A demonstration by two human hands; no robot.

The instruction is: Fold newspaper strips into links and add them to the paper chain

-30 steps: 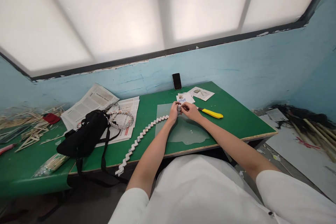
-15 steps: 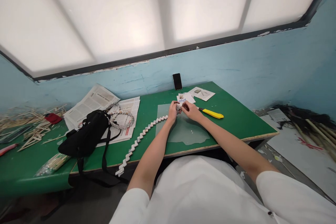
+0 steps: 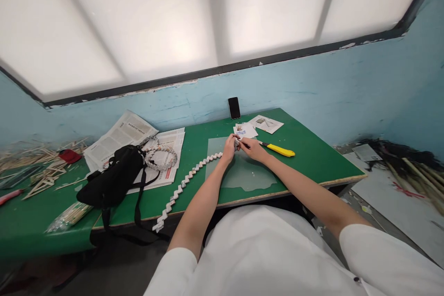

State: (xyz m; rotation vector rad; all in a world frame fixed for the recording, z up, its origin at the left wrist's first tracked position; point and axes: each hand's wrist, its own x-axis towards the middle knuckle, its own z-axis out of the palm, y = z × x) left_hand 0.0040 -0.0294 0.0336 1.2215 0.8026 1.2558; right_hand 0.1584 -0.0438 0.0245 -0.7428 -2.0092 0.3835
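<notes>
A zigzag chain of folded paper (image 3: 189,175) runs across the green table from its front edge up to my left hand (image 3: 229,149). That hand is closed around the chain's far end. Close against it, my right hand (image 3: 252,149) pinches at the same end, where a bit of folded paper shows between the fingers. The fingertips hide most of the join. Beneath both hands lies a translucent sheet (image 3: 249,178). Just right of my right hand rests a yellow-handled utility knife (image 3: 280,150).
A phone (image 3: 234,107) leans on the wall behind printed paper cards (image 3: 267,124). To the left are a black bag (image 3: 116,175) with hanging straps, newspapers (image 3: 118,138), a coiled paper chain (image 3: 163,157) and thin wooden sticks (image 3: 41,155). The table's right edge slants away.
My right hand has moved slightly left and down, closer to my left hand. The left hand still holds the paper chain's end, its fingers shifted a little.
</notes>
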